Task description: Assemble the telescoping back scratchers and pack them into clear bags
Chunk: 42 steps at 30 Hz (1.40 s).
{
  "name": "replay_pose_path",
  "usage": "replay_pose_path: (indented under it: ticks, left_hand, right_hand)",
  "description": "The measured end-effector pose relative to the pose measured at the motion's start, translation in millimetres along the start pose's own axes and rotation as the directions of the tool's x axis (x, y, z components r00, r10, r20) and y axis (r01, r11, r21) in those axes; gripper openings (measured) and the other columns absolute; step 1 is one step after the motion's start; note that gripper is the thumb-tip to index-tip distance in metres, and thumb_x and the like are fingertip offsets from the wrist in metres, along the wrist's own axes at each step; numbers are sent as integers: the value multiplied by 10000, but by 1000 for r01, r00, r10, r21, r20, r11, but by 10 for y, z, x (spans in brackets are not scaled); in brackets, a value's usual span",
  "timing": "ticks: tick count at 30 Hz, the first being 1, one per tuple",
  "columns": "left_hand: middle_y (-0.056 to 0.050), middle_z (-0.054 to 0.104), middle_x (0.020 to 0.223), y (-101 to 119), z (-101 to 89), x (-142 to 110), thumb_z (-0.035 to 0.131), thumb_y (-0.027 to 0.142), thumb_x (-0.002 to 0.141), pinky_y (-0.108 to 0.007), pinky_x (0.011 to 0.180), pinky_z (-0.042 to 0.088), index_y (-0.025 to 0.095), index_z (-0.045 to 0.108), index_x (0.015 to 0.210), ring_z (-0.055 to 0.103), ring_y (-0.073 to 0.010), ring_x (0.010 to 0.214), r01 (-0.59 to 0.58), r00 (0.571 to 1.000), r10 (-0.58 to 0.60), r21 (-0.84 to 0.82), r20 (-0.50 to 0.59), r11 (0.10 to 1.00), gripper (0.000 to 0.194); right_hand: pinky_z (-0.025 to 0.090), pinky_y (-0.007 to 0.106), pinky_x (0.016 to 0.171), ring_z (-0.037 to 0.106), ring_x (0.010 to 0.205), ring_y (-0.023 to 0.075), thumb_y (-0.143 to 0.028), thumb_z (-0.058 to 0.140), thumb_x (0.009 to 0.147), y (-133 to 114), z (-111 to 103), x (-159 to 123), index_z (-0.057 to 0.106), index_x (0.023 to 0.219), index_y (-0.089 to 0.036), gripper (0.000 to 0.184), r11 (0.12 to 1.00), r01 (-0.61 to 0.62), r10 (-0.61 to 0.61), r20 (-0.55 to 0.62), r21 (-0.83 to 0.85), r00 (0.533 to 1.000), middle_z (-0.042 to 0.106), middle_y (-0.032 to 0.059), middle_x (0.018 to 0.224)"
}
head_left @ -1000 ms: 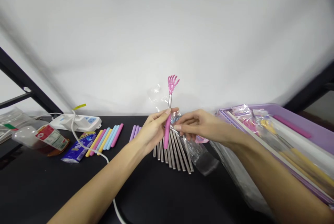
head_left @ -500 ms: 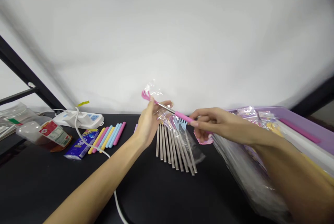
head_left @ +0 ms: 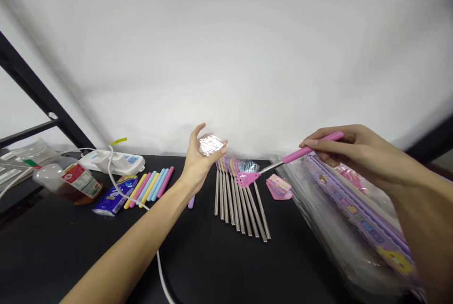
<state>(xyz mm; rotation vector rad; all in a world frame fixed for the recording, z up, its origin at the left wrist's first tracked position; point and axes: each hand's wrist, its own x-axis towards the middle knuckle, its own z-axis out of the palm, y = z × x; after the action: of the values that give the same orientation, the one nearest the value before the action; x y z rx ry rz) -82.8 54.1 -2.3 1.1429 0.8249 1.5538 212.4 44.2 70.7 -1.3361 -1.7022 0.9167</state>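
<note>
While the right hand (head_left: 357, 148) grasps its handle, the pink scratcher (head_left: 297, 154) is up in view above the table, right of centre, and judging by what shows, this one is put together: handle on, shaft out, no wrap around it. Its long axis slants, butt end up to the right, pink head (head_left: 247, 179) down to the left over the fanned steel rods (head_left: 239, 212); whether it touches them, I cannot tell. Across the gap, the left hand (head_left: 198, 164) holds a glinting clear film (head_left: 211, 145) among its spread fingers. Below, the rods lie with bare lower ends, so those look undone, and the loose coloured handles (head_left: 150, 186) wait in a row well to the left, a purple handle (head_left: 191, 201) by the left wrist. Just right of the rods, pink cards (head_left: 279, 187); farther right, clear plastic sleeves (head_left: 329, 233) beside a purple patterned stack. Out left: blue packet (head_left: 116, 195), power strip (head_left: 122, 163), tilted bottle (head_left: 79, 182), all on the black table (head_left: 226, 271).
</note>
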Motion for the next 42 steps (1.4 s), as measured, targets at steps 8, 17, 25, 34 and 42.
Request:
replay_pose_path:
  ticks: [8,17,25,34,42]
  left_hand:
    - [-103,540,1315,-57,-47,26,839,278,694,-411,1017,472,304,490,1299,693,-202,987,23,996,-17,72,-82,997,698]
    - [-98,546,1296,-120,-73,32,827,316,695,-362,935,500,283,524,1262,669,-196,986,-5,995,20,155,-98,988,644]
    - [-71,565,1244,-93,-34,16,817,307,711,-337,909,508,267,569,1196,674,-161,920,-58,995,72,193,-66,979,547]
    - [-57,578,1141,-98,34,-2,852,248,652,-358,960,499,197,611,1081,679,-165,950,51,985,-53,-12,-164,999,494]
    - [-65,611,1131,-139,29,-11,854,243,663,-362,985,497,193,615,1056,656,-183,1032,86,977,-102,-90,-189,992,463]
  right_hand:
    - [327,274,462,450,516,100,-418,809,726,-61,137,26,721,693,-151,283,949,172,-112,-227,264,968,528,13,577]
    - [318,259,434,448,515,98,-362,791,761,-100,226,45,712,681,-138,250,889,250,-129,-314,383,941,510,11,550]
    - [358,262,456,470,530,104,-388,791,766,-36,281,86,692,695,-155,264,914,274,-156,-364,299,918,541,8,573]
    - [404,276,495,487,544,114,-402,746,808,-16,350,98,683,725,-171,253,918,303,-215,-320,257,923,567,7,613]
    - [410,290,525,525,577,130,-323,708,826,-46,348,77,723,770,-176,158,862,318,-199,-312,395,929,589,23,661]
